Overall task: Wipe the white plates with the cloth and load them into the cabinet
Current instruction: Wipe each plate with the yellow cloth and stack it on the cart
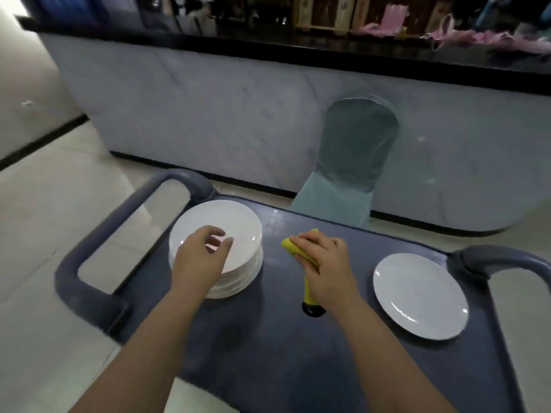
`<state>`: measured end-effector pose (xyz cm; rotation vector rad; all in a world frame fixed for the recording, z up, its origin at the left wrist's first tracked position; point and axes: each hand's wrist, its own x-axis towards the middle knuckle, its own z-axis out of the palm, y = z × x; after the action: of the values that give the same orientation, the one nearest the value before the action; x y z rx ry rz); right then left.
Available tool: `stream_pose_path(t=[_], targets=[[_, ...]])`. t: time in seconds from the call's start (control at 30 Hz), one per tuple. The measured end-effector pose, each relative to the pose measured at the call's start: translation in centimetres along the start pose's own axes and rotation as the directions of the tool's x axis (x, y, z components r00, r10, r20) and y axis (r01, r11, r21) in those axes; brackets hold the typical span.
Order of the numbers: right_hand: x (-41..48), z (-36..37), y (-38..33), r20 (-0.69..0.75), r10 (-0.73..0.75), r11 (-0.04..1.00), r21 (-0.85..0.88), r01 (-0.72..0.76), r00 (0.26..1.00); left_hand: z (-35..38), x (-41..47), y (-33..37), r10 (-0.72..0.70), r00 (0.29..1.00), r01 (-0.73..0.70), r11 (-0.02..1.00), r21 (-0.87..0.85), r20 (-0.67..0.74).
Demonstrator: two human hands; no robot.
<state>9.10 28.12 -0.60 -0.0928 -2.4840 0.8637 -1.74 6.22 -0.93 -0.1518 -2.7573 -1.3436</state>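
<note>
You are hovering your left hand [199,257] over the stack of plates [235,222] at the left end of the cart [268,347]. Its fingers are hanging loose and curved and gripping nothing, and I cannot tell whether they are touching the top plate. Your right hand [326,263] is gripping the cloth [288,244] above the middle of the cart, with one end of the cloth trailing down toward the cart top. A single plate [420,296] is lying flat at the right end of the cart, well apart from the stack. The cabinet is not showing anywhere.

Judging from this, you are about to lift the top plate for wiping, and that is where trouble is waiting:

- The plates are glossy and nesting closely, so a one-handed pinch at the rim is risking a slip, or a second plate clinging and then dropping back.
- The stack is sitting near the left edge of the cart, so a sideways drag is risking a shove toward the handle [89,242].
- The trailing end of the cloth is risking a snag under a rim, or dirt off the cart top.
</note>
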Motion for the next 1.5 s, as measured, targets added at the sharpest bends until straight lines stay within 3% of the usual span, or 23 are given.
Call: stream_pose_path(t=[0.1,0.2,0.37,0.53,0.67,0.83,1.0,1.07,1.17,1.3,1.5], targets=[[1.2,3.3,-1.2,0.084,-0.069,0.997,0.043,0.066,0.994,-3.3,-1.3,-3.6,-0.259,0.960,0.242,0.958,-0.153,-0.105],[1.7,5.6,-1.7,0.127,-0.058,0.996,0.075,0.049,0.990,-4.2,-2.0,-6.1,-0.398,0.913,0.377,0.906,-0.193,-0.085],[1.5,7.1,-1.7,0.195,-0.014,0.996,0.094,-0.005,0.981,-2.7,-0.9,-5.6,-0.463,0.885,0.465,0.883,-0.065,0.043],[0.9,7.2,-1.5,0.191,0.011,0.996,0.088,-0.028,0.982,-2.2,0.6,-4.9,-0.510,0.860,0.506,0.858,0.089,0.030],[0.6,6.9,-1.5,0.187,0.038,0.994,0.095,-0.056,0.982,-1.6,0.9,-5.4,-0.566,0.824,0.567,0.823,-0.032,0.038],[0.3,6.5,-1.8,0.194,0.024,0.994,0.096,-0.043,0.981,-1.2,0.4,-6.4,-0.642,0.765,0.614,0.704,-0.356,0.049],[0.2,6.4,-1.6,0.215,0.042,0.994,0.094,-0.064,0.976,-0.9,0.3,-6.8,-0.619,0.785,0.571,0.708,-0.417,0.023],[0.1,6.4,-1.4,0.218,0.051,0.994,0.086,-0.071,0.975,-1.2,0.4,-7.0,-0.598,0.802,0.559,0.738,-0.378,0.018],[-0.1,6.2,-1.2,0.221,0.049,0.995,0.073,-0.066,0.974,-1.8,1.1,-6.1,-0.553,0.833,0.553,0.831,-0.059,0.014],[-0.2,6.1,-1.4,0.215,0.049,0.994,0.081,-0.067,0.975,-2.7,2.2,-5.1,-0.567,0.819,0.533,0.809,0.249,0.089],[-0.5,6.1,-1.0,0.236,0.056,0.995,0.062,-0.072,0.970,-2.8,2.8,-5.9,-0.602,0.783,0.600,0.797,0.065,0.157]])
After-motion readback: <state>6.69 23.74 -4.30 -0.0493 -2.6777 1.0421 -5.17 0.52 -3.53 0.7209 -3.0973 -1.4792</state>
